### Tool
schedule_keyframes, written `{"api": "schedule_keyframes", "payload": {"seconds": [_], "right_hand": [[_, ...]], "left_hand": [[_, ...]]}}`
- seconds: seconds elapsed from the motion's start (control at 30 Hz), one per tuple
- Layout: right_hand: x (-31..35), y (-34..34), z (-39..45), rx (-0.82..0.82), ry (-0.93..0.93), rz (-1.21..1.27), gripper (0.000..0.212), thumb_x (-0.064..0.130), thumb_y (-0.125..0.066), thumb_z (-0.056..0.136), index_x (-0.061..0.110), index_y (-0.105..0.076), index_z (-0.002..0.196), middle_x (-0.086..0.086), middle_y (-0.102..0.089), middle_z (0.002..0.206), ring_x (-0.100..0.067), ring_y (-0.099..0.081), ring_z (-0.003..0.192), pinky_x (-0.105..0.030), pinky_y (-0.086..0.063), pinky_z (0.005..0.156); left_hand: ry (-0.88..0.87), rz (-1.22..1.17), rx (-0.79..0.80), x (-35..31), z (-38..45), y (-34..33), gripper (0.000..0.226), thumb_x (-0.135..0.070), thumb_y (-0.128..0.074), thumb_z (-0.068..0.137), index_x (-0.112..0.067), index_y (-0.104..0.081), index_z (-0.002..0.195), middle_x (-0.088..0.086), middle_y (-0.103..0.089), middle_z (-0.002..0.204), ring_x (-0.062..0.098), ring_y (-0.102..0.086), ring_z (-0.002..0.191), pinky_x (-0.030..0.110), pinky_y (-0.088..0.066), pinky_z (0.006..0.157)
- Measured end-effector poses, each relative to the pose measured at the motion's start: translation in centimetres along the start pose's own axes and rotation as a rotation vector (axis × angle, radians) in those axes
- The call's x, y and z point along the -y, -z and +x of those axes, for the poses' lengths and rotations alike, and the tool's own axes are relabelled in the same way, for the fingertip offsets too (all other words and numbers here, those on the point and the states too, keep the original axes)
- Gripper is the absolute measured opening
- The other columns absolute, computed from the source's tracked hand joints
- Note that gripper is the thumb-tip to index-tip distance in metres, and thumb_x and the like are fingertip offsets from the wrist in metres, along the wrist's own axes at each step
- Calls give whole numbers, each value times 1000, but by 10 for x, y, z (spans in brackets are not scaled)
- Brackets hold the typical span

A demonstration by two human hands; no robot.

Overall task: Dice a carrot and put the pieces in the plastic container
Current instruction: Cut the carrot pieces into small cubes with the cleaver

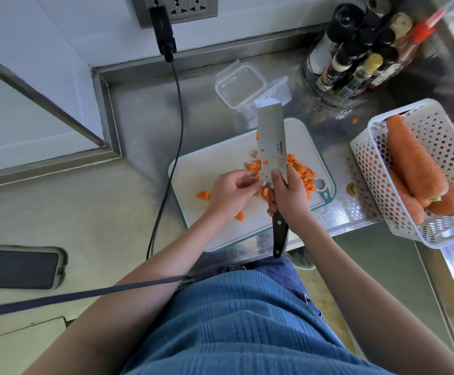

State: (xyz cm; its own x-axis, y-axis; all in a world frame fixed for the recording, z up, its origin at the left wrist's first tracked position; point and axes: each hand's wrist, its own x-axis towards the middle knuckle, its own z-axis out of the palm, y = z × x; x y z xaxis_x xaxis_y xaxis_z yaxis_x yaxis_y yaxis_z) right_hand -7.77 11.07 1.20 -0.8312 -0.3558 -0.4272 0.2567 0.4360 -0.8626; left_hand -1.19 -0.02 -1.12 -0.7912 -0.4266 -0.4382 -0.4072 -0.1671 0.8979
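Orange dice (303, 173) heaped on the white board (193, 169), mostly to the right of the cleaver (270, 143), with a few stuck to the blade's left face and a few strays at the board's left and near edges.

Head view: right hand (288, 196) wrapped around the cleaver's handle close to the blade, fingers curled tight, blade raised and tilted, long axis running from the body out toward the container (240, 86). Left hand (231, 192) just left of the blade, fingertips pinched at its lower face, seemingly wiping off clinging pieces; whether holding any piece, cannot tell. Container open and empty at the far side of the board, straight beyond the blade tip, lid (274, 90) lying just beside it. Pile nearer the right hand, container farther from both. Whole carrots (415, 161) waiting in the basket (437, 125) at right.

Judgement: cutting largely done; transfer not begun. Likely next a scoop along the blade's own line, forward and slightly left to the container.
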Motion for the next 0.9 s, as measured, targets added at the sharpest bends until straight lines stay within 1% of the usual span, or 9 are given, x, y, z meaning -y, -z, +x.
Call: {"api": "schedule_keyframes", "payload": {"seconds": [0.13, 0.3, 0.47, 0.53, 0.6, 0.63, 0.7, 0.8, 0.9], "right_hand": [[0, 3, 1, -17, -9, 10, 19, 20, -36, 102, 9, -50, 109, -8, -43, 56, -17, -36, 36, -25, -38, 37], [-3, 1, 0, -69, 19, -122, 14, 21, -38, 101, 10, -48, 100, -4, -48, 59, -13, -40, 32, -27, -40, 35], [-8, 16, 2, -96, 18, -243, 14, 22, -38, 101, 15, -50, 104, -3, -49, 61, -14, -45, 34, -25, -40, 34], [-11, 19, 2, -87, 28, -277, 15, 21, -40, 100, 11, -50, 101, -7, -50, 64, -19, -47, 41, -23, -38, 33], [-14, 17, 0, -94, 28, -272, 16, 20, -40, 100, 8, -51, 100, -11, -51, 67, -21, -47, 45, -22, -38, 33], [-14, 15, -1, -98, 24, -249, 16, 21, -41, 100, 10, -51, 100, -11, -51, 67, -20, -47, 44, -22, -38, 33], [-14, 12, -2, -110, 23, -219, 15, 22, -40, 101, 13, -53, 102, -10, -52, 68, -18, -47, 43, -21, -38, 33], [-14, 13, -2, -144, -10, -193, 17, 23, -39, 100, 11, -51, 100, -9, -52, 67, -21, -47, 43, -27, -43, 38], [-14, 20, -2, -157, -39, -183, 14, 23, -38, 100, 13, -48, 98, -6, -49, 65, -22, -45, 41, -32, -46, 39]], "left_hand": [[87, -21, 46, 1, 1, 2, 39, -11, -80, 71, -18, -64, 106, 3, -73, 90, 12, -69, 84, 28, -53, 84], [113, 28, 32, 4, 0, 1, 21, -4, -74, 78, -10, -65, 96, 8, -72, 79, 18, -70, 72, 27, -56, 67], [-34, 511, 80, 17, -1, 22, 11, -6, -70, 81, -8, -72, 92, 4, -72, 87, -8, -56, 49, 4, -37, 46], [-134, 592, 113, 13, 0, 25, 14, -7, -68, 82, -5, -74, 95, 5, -72, 91, -14, -55, 52, 0, -37, 53], [-314, 686, 69, 10, 6, 24, 26, -7, -62, 85, -6, -69, 109, 6, -68, 111, -2, -64, 89, 7, -40, 82], [-407, 745, 70, 10, 10, 20, 37, -5, -58, 86, -8, -62, 122, 6, -61, 125, 12, -57, 113, 15, -36, 98], [-561, 897, 176, 13, 17, 11, 60, 3, -50, 84, -9, -39, 141, 7, -39, 146, 22, -33, 136, 29, -23, 113], [-659, 1115, 319, 22, 22, 2, 74, 7, -46, 81, -7, -17, 147, 8, -17, 155, 21, -11, 144, 33, -8, 118], [-667, 1132, 325, 29, 28, 7, 66, 8, -42, 84, -4, -21, 146, 11, -22, 153, 22, -10, 144, 32, -4, 118]]}}
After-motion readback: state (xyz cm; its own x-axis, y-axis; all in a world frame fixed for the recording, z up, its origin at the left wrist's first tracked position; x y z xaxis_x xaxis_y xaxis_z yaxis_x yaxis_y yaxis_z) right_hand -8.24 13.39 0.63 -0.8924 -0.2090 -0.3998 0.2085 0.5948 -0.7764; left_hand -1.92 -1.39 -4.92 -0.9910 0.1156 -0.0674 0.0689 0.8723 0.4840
